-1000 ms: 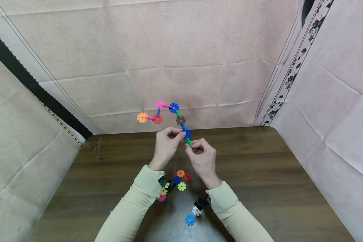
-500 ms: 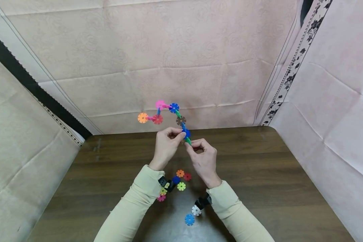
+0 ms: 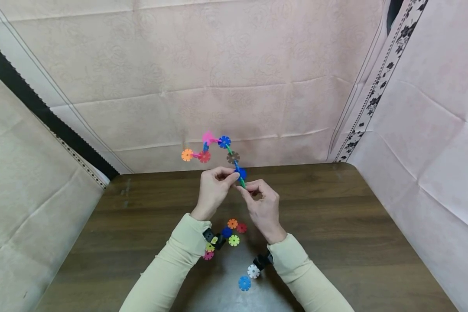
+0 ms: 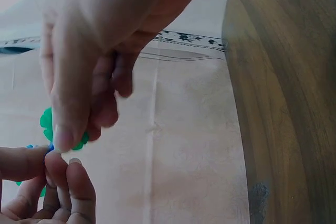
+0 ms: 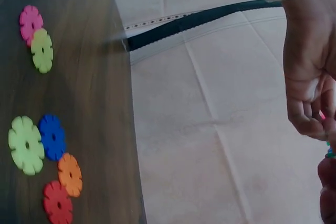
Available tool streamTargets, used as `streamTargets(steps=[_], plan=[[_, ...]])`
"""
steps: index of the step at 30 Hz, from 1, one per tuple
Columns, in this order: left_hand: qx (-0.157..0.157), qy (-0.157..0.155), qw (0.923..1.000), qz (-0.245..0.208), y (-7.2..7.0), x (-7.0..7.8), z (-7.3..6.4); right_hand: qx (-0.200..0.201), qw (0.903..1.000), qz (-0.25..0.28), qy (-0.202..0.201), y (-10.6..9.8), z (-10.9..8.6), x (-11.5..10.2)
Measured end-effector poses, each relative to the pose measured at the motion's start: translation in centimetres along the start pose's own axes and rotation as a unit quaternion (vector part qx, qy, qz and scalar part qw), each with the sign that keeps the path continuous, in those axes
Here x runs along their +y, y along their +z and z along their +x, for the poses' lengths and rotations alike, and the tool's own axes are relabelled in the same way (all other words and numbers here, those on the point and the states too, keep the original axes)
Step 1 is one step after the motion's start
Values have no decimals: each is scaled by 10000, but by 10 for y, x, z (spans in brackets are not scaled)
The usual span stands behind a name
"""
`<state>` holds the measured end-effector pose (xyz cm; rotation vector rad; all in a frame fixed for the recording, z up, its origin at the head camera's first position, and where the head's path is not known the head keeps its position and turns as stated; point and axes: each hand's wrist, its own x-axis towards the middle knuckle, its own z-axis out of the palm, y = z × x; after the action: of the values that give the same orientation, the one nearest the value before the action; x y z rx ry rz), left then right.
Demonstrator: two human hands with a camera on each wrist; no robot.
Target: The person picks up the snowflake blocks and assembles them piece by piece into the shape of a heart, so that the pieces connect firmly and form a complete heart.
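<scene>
At the centre of the frame in the head view, a zigzag chain of notched plastic discs (image 3: pixel 233 157) is raised in front of the pale cloth backdrop (image 3: pixel 234 78), its lower end over the far part of the wooden table (image 3: pixel 335 225). From its left end the chain shows an orange end disc (image 3: pixel 187 155), a red chain disc (image 3: pixel 204 156), a pink upper disc (image 3: pixel 208 137) and a dark blue disc (image 3: pixel 224 141), joined by discs seen edge-on; it then descends through a brown disc (image 3: pixel 233 157) to a lower blue disc (image 3: pixel 240 173). The left hand (image 3: pixel 213 187), left of the chain, grasps this blue disc between thumb and fingers. The right hand (image 3: pixel 263 204), to the right and slightly lower, pinches the green disc (image 3: pixel 242 183) at the chain's lower end. In the left wrist view, fingertips partly cover the green disc.

Lower centre, between the forearms, loose discs lie on the table: orange (image 5: pixel 70 174), red (image 5: pixel 58 203), blue (image 5: pixel 52 137) and light green (image 5: pixel 27 145) in one group, with yellow (image 5: pixel 42 51) and pink (image 5: pixel 31 24) overlapping nearby. Nearer the bottom edge of the head view are a white disc (image 3: pixel 253 271) and a light blue disc (image 3: pixel 244 283).
</scene>
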<state>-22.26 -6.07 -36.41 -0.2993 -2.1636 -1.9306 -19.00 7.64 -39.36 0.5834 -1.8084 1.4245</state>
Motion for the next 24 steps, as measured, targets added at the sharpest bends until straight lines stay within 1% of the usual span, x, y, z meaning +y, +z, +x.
streamTargets(steps=[2, 3, 5, 6, 7, 8, 10, 11, 12, 13, 14, 15, 17, 19, 21, 23, 24], plan=[[-80, -89, 9999, -55, -1, 0, 1, -101, 9999, 37, 94, -3, 1, 1], [-132, -126, 9998, -91, -2, 0, 1, -180, 9995, 100, 250, -4, 1, 2], [-217, -165, 9994, -194, -3, 0, 2, -396, 9958, 361, 746, -7, 1, 4], [-261, -174, 9992, -259, -3, 1, 2, -522, 9914, 570, 1054, -9, 2, 6], [-309, -187, 9988, -330, -4, 0, 2, -659, 9844, 829, 1403, -10, 2, 7], [-364, -198, 9984, -394, -4, 0, 2, -780, 9755, 1101, 1740, -11, 2, 11], [-496, -194, 9975, -469, -4, -1, 2, -971, 9554, 1612, 2276, -12, 2, 19], [-571, -187, 9971, -463, -5, -2, 2, -1028, 9459, 1849, 2460, -13, 3, 23], [-648, -190, 9967, -447, -5, -2, 2, -1076, 9390, 2018, 2567, -13, 2, 27], [-720, -180, 9963, -427, -5, -3, 2, -1091, 9349, 2135, 2619, -13, 2, 30], [-787, -165, 9960, -385, -5, -4, 1, -1078, 9332, 2193, 2635, -13, 2, 31], [-855, -158, 9956, -358, -5, -4, 1, -1055, 9333, 2231, 2610, -14, 2, 32], [-965, -167, 9946, -332, -5, -5, 0, -977, 9373, 2226, 2496, -16, 4, 28], [-1045, -234, 9934, -410, -6, -5, 0, -883, 9463, 2051, 2338, -18, 6, 19], [-1022, -380, 9925, -561, -8, -5, 1, -821, 9585, 1765, 2084, -20, 6, 11], [-853, -564, 9903, -941, -12, -5, 3, -731, 9727, 1383, 1715, -19, 4, 7], [-755, -650, 9880, -1178, -14, -5, 4, -686, 9798, 1175, 1468, -18, 2, 10]])
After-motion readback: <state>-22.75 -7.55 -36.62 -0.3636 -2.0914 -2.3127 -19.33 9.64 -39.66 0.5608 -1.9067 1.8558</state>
